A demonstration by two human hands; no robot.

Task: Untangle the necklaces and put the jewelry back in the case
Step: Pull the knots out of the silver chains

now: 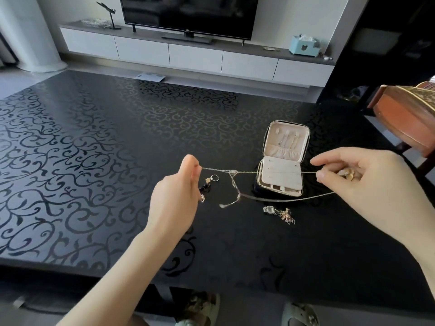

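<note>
The silver chain (pixel 259 172) hangs taut in the air between two pinches. The left hand (pixel 179 191) grips one end between thumb and curled fingers, and the right hand (pixel 367 182) pinches the other stretch between thumb and forefinger. A small gold piece (pixel 349 175) sits tucked behind those right fingers. Just past the left fingertips a clear bead (pixel 232 171) rides on the line. From it a twisted strand drops and loops back toward the underside of the right hand, so this necklace looks only partly freed.

Below the right fingers a rose-gold heap (pixel 286 215) lies bunched on the table (pixel 94 161), untouched. Beside the left fingers lie a ring (pixel 214 178) and a dark beaded piece (pixel 204 187). Beyond the stretched chain the case (pixel 277 182) stands open; its lid shows a few small pieces, but I cannot tell what fills the tray. By my reading, the untangling is under way and nearly all the packing remains.
</note>
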